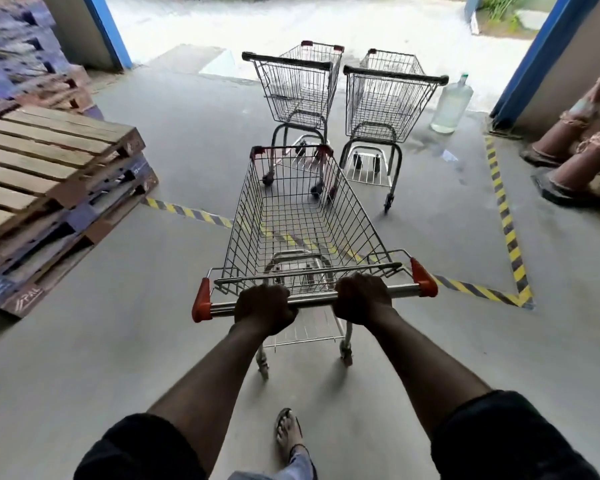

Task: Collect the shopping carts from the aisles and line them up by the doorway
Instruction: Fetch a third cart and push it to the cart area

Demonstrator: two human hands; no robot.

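- Grip: left hand (264,308) and right hand (362,297) both wrapped tight round the handle bar (312,300), fingers curled over the top, nothing else held
- Risk: the nose of my cart (291,216) sits close behind the left parked cart (300,88); too hard a shove would likely ram its rear wheels and roll it out through the doorway (291,22)
- Risk: drifting right could clip the right parked cart (383,102), and beyond it the water bottle (451,105)
- Risk: floor by the bottle looks wet; a wheel or my sandal might slide
- Position: the empty basket runs straight ahead of my fists, with the parked pair side by side beyond it at the doorway, handles toward me
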